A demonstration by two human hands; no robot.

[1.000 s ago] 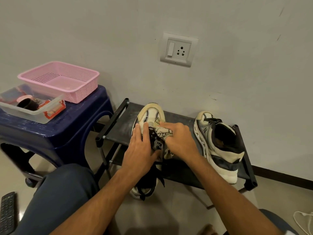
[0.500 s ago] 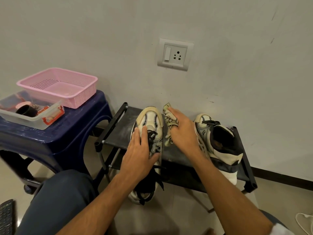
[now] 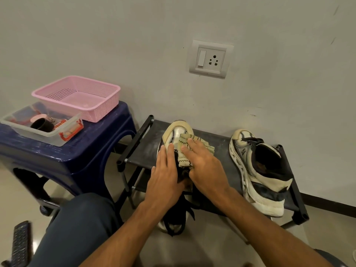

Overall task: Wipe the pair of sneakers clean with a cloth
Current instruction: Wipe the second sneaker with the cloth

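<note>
On rack [image 3: 221,151] | cloth [image 3: 184,141] under flat right hand [image 3: 204,167] | left hand [image 3: 165,177] flat on sneaker [image 3: 176,129]

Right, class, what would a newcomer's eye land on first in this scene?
The left hand rests on a cream sneaker on the black rack while the right hand presses a cloth to its toe. The second sneaker sits to the right; a pink basket stands far left.

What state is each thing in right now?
Left sneaker: toe end on rack, cloth pressed on top.
Right sneaker: on rack, untouched.
Cloth: crumpled, under right hand.
Left hand: flat, fingers straight, on left sneaker.
Right hand: fingers straight, pressing cloth.
Clear box: lid off, on stool.
Pink basket: upright on stool.
</note>
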